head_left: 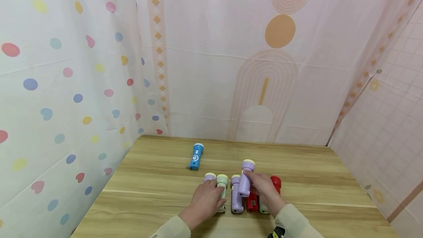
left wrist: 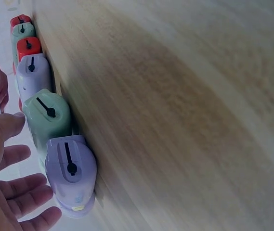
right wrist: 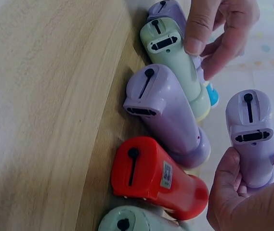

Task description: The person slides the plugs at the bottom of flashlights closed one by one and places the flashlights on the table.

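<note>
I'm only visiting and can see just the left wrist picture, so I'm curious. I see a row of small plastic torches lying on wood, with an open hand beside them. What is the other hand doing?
Observer: The right hand holds a lilac plastic torch, lifted off the wooden table.
Visitor: Are all the other torches in that row?
Observer: No. A blue plastic torch lies alone, farther back on the table.
Visitor: What's around the table?
Observer: A white fabric sheet with coloured dots hangs along its left side.
</note>
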Motion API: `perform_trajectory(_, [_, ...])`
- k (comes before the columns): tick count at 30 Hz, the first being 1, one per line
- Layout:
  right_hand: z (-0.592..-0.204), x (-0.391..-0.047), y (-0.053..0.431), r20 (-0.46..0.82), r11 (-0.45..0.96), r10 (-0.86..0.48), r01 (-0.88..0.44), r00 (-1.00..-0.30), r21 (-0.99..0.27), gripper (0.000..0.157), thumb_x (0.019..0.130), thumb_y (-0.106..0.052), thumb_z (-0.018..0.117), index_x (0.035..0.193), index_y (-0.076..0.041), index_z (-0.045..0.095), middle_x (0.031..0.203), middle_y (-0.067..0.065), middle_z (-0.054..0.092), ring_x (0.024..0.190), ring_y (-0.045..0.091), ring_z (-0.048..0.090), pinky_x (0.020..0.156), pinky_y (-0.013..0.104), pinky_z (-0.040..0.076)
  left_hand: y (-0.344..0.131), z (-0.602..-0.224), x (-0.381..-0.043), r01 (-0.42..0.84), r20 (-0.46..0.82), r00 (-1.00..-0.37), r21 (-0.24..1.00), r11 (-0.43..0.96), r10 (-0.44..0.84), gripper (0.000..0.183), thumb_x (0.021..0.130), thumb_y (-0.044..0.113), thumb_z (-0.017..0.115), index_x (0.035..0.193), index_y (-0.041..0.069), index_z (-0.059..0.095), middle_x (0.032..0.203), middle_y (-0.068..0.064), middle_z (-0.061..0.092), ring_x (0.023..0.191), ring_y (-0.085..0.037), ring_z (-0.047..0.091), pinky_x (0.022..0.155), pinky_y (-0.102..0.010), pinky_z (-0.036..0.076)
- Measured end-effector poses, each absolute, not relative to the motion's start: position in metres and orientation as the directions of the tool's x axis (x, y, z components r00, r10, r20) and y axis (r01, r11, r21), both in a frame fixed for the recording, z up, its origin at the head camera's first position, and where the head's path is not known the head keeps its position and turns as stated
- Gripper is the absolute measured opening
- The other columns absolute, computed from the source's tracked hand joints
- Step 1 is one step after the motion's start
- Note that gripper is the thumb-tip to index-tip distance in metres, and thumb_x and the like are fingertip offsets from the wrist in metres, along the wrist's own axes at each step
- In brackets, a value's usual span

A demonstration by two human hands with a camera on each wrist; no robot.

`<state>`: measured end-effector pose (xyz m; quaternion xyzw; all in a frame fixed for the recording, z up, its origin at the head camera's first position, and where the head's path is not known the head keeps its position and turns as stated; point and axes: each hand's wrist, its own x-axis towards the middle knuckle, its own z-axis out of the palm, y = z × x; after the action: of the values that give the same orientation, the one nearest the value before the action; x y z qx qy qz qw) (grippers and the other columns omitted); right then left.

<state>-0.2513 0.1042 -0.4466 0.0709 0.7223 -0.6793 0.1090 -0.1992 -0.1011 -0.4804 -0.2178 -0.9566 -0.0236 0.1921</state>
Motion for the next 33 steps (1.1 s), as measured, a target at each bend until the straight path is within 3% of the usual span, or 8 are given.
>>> perform_trajectory(10, [-0.444,-0.254,0.118,-0.251,0.054,-0.011,0.250,-0.968,-0.967,0.056,0.095,-0.028,0.066,0.121,0.021,0.052,0.105,0.021,0.064,0.084,0.021,0.064,0.079,0.038,0.055,-0.101,-0.481,-0.198,0.423,0.320,-0.852,-0.045,0.905,0.414,0.025,0.087,0.042,0.073,0.090,0.017,0.071,0.087,-0.005,0.058,0.082,-0.021,0.054,0.053,-0.032,0.045])
perform_trajectory(21, [-0.445,-0.260,0.140,-0.266,0.080,0.003,0.265,-0.964,-0.961,0.060,0.098,-0.031,0.061,0.125,0.021,0.048,0.108,0.024,0.063,0.088,0.022,0.064,0.084,0.041,0.054,-0.102,-0.486,-0.200,0.441,0.314,-0.838,-0.088,0.893,0.445,0.026,0.090,0.043,0.069,0.097,0.018,0.071,0.089,-0.004,0.063,0.087,-0.021,0.056,0.057,-0.032,0.048])
perform_trajectory(33, [-0.446,-0.264,0.166,-0.273,0.024,0.030,0.274,-0.962,-0.962,0.058,0.098,-0.026,0.061,0.126,0.021,0.045,0.101,0.018,0.063,0.083,0.019,0.061,0.074,0.031,0.053,-0.103,-0.487,-0.199,0.443,0.321,-0.828,-0.124,0.888,0.459,0.026,0.091,0.044,0.068,0.098,0.019,0.070,0.088,-0.003,0.063,0.086,-0.019,0.055,0.058,-0.031,0.048])
